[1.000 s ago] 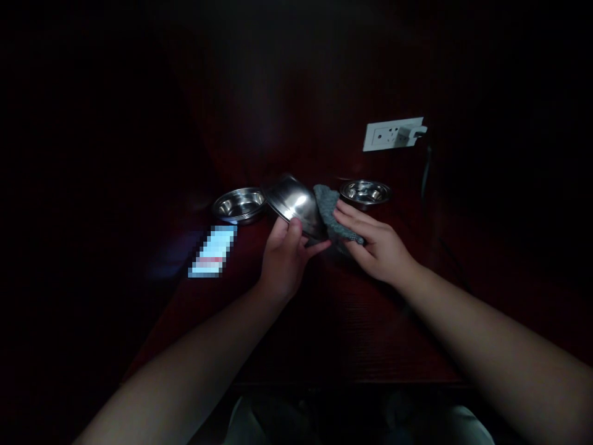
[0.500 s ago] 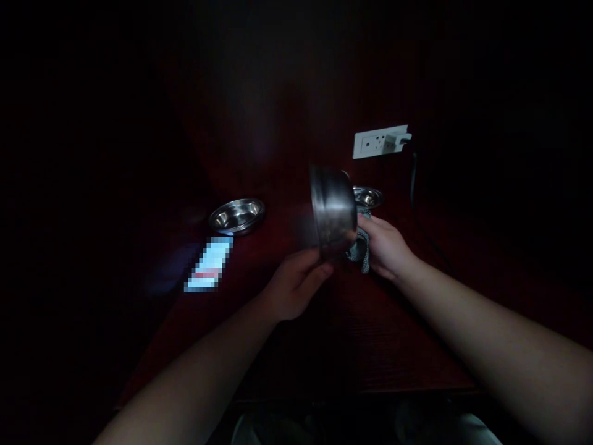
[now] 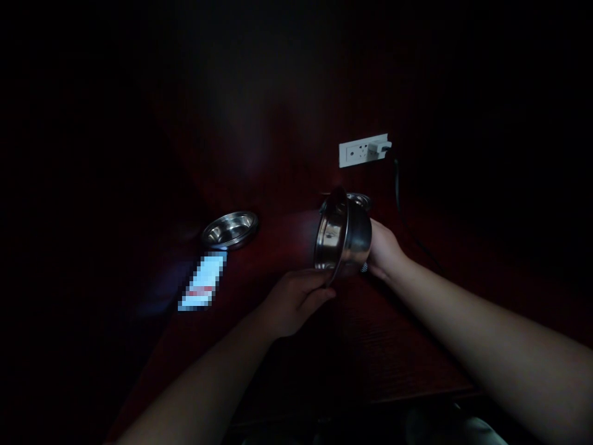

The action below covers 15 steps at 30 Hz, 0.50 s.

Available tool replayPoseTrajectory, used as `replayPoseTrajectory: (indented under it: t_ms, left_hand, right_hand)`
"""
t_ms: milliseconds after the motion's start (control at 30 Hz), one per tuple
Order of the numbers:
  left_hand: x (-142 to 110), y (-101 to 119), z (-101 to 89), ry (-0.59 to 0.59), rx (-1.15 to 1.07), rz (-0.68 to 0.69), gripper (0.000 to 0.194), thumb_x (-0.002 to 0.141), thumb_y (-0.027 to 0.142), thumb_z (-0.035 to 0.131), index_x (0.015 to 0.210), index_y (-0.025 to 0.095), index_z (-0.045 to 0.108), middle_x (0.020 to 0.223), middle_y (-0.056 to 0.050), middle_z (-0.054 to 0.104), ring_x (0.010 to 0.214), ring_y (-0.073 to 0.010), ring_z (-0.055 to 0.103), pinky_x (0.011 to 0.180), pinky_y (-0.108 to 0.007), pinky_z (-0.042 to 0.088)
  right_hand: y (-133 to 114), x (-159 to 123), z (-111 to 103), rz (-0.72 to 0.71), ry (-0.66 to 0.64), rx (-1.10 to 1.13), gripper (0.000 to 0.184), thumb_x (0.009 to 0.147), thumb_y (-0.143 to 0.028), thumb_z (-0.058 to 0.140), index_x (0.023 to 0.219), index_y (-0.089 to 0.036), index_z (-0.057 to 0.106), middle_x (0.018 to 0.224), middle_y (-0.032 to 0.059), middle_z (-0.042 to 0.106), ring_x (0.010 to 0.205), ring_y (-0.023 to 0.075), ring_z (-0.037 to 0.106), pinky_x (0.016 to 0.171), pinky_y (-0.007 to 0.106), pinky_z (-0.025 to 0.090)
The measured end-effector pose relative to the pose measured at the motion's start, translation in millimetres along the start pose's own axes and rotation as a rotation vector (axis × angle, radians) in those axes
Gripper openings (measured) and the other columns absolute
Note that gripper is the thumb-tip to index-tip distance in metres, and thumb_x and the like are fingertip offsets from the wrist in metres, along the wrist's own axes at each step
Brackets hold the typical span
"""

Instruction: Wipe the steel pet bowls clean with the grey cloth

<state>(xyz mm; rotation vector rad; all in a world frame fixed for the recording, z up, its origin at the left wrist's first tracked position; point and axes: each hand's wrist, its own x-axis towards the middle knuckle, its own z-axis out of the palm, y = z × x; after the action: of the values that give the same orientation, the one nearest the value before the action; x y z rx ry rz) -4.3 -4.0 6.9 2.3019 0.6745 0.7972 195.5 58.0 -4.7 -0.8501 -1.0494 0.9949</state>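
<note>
Left of centre, one lit screen is being seen just below one metal dish. At centre, one tilted bowl is being gripped at its lower rim by one left hand, its opening being turned leftward. Behind it, one small bowl is being partly hidden; above, one wall socket is being filled by one plug. One right hand is being held against the bowl's far side, its fingers being hidden, so its grasp cannot be told.

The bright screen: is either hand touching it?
No, the screen lies off to the left, while the left hand and right hand are both at the bowl.
</note>
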Motion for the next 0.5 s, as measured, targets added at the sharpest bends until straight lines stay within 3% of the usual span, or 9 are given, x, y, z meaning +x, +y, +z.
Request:
replayPoseTrajectory:
  t_ms: [167,400,500]
  left_hand:
    - [0.3,-2.1,2.3,-0.02,-0.033,0.004,0.03,0.096,0.035,0.048,0.107,0.017,0.069,0.099,-0.007,0.071,0.083,-0.0169,0.065,0.077,-0.03,0.05]
    - [0.4,-4.4,5.1,0.004,-0.083,0.056,0.029,0.096,0.032,0.049,0.117,0.025,0.067,0.116,-0.007,0.069,0.104,-0.0192,0.066,0.09,-0.033,0.05]
    - [0.1,-5.1,5.2,0.015,-0.072,0.056,0.029,0.096,0.032,0.049,0.117,0.023,0.066,0.113,-0.008,0.07,0.1,-0.0183,0.067,0.086,-0.032,0.051]
  right_hand:
    - [-3.2,1.9,-0.9,0.04,0.107,0.096,0.03,0.076,-0.045,0.068,0.089,-0.019,0.07,0.077,0.0019,0.072,0.072,0.0188,0.067,0.068,0.034,0.052]
    - [0.2,5.4,-6.0,-0.078,0.051,-0.023,0.034,0.082,-0.051,0.061,0.094,-0.019,0.069,0.082,0.0034,0.073,0.074,0.0204,0.067,0.068,0.036,0.051]
    - [0.1,5.3,-6.9,-0.068,0.067,-0.018,0.034,0.081,-0.051,0.062,0.094,-0.02,0.069,0.083,0.0031,0.073,0.075,0.0205,0.067,0.07,0.037,0.051]
